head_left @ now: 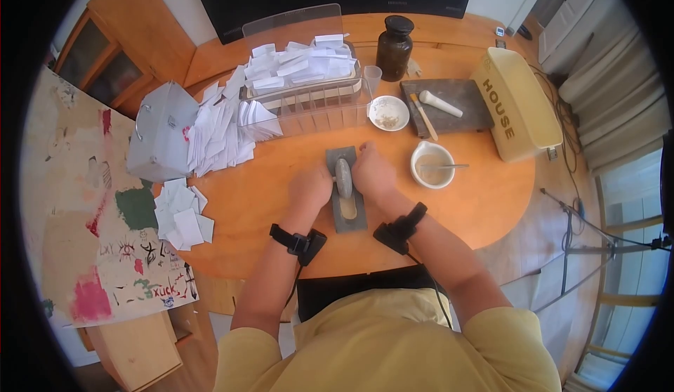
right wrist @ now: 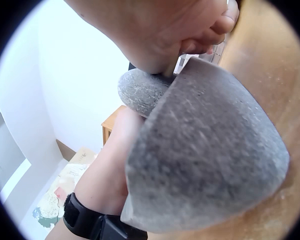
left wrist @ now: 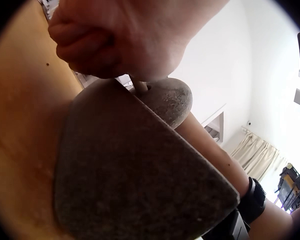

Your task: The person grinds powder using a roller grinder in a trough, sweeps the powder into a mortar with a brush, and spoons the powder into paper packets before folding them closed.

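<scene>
A long grey stone trough (head_left: 349, 221) lies on the table before the person, light powder (head_left: 347, 208) in its near end. Upright in its groove stands a grey stone wheel (head_left: 343, 178), also seen past the trough's edge in the left wrist view (left wrist: 172, 100) and the right wrist view (right wrist: 140, 91). A thin wooden handle (left wrist: 138, 85) sticks out of the wheel's side. The left hand (head_left: 311, 190) grips it on the left, fingers curled. On the wheel's other side the right hand (head_left: 373, 172) grips the handle (right wrist: 171, 64), its fingers partly hidden.
Right of the trough stand a white mortar (head_left: 432, 180) with a thin spoon, a white dish (head_left: 388, 113) and a dark board (head_left: 460, 119) bearing a pestle and brush. Behind is a brown jar (head_left: 394, 51); a yellow bin (head_left: 509, 111) is far right. Paper packets (head_left: 219, 135) cover the left.
</scene>
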Tool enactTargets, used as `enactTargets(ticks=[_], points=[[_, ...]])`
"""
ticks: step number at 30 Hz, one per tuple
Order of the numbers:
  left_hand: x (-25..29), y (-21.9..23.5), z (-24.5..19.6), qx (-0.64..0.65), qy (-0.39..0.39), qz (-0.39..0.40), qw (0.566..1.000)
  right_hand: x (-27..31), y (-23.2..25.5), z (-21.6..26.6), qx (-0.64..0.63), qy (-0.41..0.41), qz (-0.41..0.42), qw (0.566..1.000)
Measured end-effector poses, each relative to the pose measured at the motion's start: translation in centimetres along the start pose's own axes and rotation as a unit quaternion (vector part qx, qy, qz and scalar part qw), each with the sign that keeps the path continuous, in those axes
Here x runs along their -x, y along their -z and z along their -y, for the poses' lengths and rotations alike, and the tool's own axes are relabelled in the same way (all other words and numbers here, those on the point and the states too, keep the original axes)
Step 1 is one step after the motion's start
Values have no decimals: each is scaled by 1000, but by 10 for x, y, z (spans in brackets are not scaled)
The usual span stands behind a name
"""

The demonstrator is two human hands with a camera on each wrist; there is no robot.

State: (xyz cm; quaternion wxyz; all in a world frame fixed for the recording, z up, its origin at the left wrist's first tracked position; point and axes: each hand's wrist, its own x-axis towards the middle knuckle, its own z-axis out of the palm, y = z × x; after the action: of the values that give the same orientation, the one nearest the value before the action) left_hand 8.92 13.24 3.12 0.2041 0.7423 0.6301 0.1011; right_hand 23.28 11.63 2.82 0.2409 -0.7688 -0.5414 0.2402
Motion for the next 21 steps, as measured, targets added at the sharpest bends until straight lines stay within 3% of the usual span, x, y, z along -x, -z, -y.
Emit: enactTargets(ticks=[4,7,21], points=[[14,-7,2,34,35,7,999,16,2,-4,-3,9,19,1000],[20,-4,4,33,17,13,999,18,7,4,-14,-11,19,1000],[23,6,-4,44,12,19,999,15,15,-3,-12,47,1,999]])
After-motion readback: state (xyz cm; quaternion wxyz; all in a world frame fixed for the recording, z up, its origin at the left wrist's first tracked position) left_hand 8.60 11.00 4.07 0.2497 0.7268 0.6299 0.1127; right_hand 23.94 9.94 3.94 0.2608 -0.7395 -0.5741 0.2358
